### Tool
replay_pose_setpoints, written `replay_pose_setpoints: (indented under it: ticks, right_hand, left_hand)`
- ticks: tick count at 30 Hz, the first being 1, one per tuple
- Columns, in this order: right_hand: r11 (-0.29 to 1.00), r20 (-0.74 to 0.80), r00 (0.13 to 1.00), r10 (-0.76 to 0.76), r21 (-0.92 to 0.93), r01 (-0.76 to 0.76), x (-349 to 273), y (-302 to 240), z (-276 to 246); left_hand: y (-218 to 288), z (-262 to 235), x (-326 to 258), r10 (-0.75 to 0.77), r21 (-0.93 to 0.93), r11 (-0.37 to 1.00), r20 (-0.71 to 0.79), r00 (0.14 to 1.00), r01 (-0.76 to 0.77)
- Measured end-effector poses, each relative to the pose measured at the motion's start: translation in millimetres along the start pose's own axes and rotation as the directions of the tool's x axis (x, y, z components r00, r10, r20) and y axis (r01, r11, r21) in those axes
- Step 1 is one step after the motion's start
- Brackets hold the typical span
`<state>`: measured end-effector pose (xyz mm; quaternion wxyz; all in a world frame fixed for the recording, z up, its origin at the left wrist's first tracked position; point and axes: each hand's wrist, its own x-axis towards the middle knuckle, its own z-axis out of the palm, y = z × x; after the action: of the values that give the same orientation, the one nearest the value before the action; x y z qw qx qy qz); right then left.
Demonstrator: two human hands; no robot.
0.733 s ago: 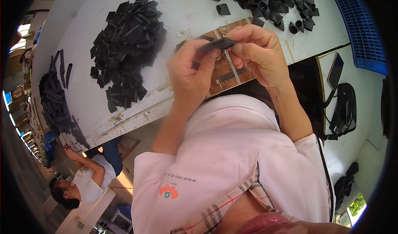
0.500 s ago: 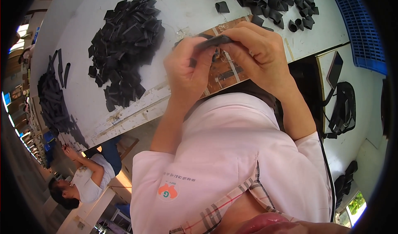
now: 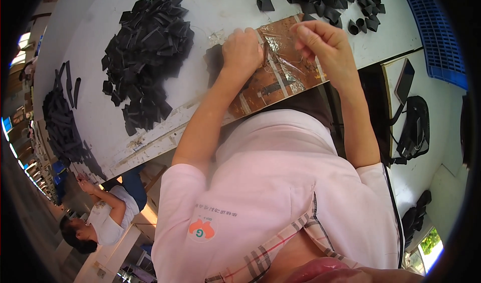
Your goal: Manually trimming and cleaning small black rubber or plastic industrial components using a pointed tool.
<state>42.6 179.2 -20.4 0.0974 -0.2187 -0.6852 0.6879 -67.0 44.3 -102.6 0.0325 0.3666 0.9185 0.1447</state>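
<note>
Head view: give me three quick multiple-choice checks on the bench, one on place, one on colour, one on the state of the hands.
1. Where is the big flat-strip pile relative to the left hand?
A. to its left
B. to its right
C. under it

2. What colour are the strips?
A. white
B. black
C. red

3. How are the two hands held?
A. flat on the table
B. hanging below the table edge
C. raised apart over the taped brown board

Answers:
1 A, the pile lies left of the fist.
2 B, every piece is black.
3 C, the left hand is fisted and the right hand pinches its fingertips, a gap between them.
</note>
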Motion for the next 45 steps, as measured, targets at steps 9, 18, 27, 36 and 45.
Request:
replay_pose_setpoints:
  ticks: [9, 18, 27, 36, 45]
  right_hand:
    - [0.988, 0.198, 0.975, 0.103, -0.134, -0.077, -24.4, 7.3, 12.0]
    - [0.890, 0.043, 0.919, -0.391, -0.237, 0.389, -48.9, -4.8, 48.7]
    - [0.679, 0.012, 0.773, -0.634, -0.470, 0.564, -47.8, -3.0, 52.1]
    - [0.931, -0.089, 0.949, -0.304, -0.238, 0.276, -44.8, -6.9, 38.2]
    - [0.725, 0.456, 0.880, 0.133, 0.560, -0.400, -36.0, -19.4, 34.8]
  left_hand:
    - [-24.4, -12.6, -7.1, 0.009, -0.237, 0.968, -0.303, 0.953, -0.084]
    - [26.4, -78.8, -78.3, -0.313, -0.982, -0.050, 0.189, 0.931, 0.183]
    - [47.3, -63.5, -84.7, -0.242, -0.789, 0.590, -0.373, 0.896, -0.169]
    - [37.4, -96.2, -77.5, -0.001, -0.648, -0.714, 0.379, 0.925, 0.265]
    - [56.7, -98.1, -77.5, -0.434, -0.952, 0.304, -0.181, 0.882, -0.046]
